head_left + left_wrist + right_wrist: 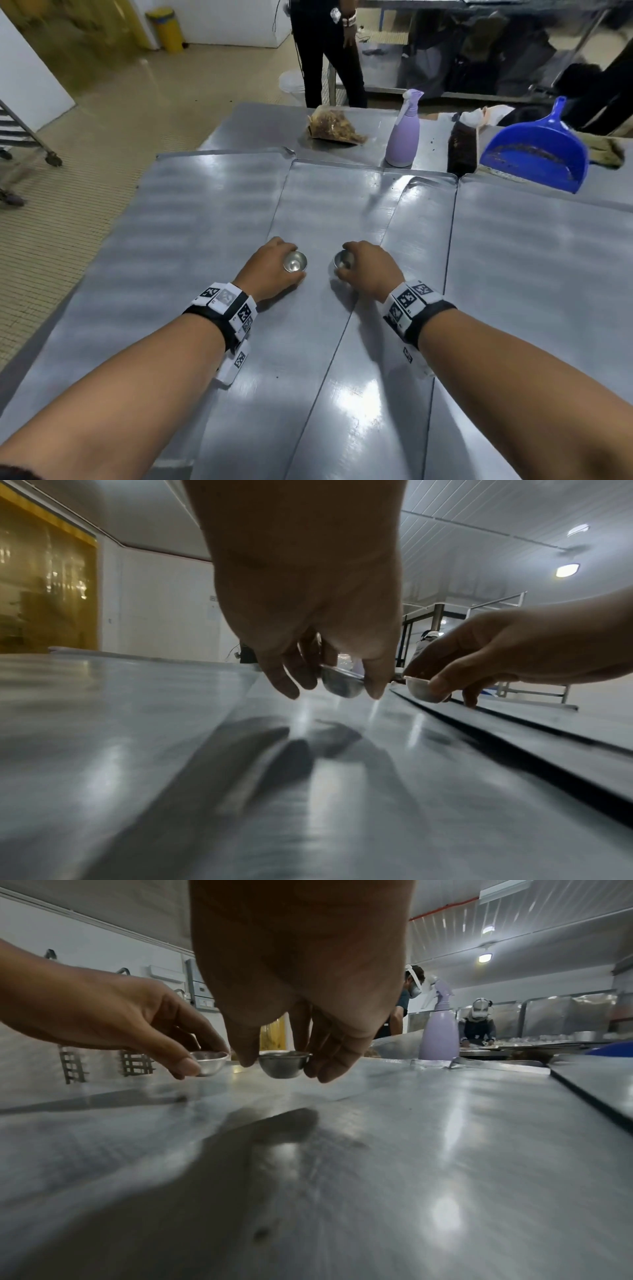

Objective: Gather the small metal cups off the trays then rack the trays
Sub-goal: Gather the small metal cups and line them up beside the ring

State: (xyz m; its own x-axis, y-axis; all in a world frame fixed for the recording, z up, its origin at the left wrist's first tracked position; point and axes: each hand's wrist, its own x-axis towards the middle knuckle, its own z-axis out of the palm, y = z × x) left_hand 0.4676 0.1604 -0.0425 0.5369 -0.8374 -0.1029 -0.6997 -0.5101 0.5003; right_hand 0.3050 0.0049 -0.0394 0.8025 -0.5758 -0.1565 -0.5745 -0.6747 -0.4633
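Left cup: a small metal cup (295,262) sits in the left hand (270,270), mouth up, over the middle tray and just left of the other cup.
Right cup: a second small metal cup (343,261) sits in the right hand (371,269), close beside the first but apart from it.
Left grip: thumb and fingers (375,680) curl round the cup's rim and pinch it; the wrist view shows the cup tilted and just above the tray surface.
Right grip: thumb and fingers (329,1066) pinch the cup by its rim; in the wrist view its base hangs just clear of the tray.
Trays: flat metal trays lie side by side and partly overlapping on the bench; the middle tray (329,212) is under both hands, a left tray (205,212) and a right tray (534,246) flank it.
Bench: a steel bench (260,123) carries the trays and runs on beyond their far edge.
Far end of bench: a lilac spray bottle (403,132) stands upright just past the trays, a bag of brown scraps (334,126) to its left, a blue dustpan (537,150) and a brush (460,150) to its right.
Floor, far left: a wheeled rack (20,137) and a yellow bin (166,29).
Beyond the bench: a person in dark clothes (329,58) stands at the far side.
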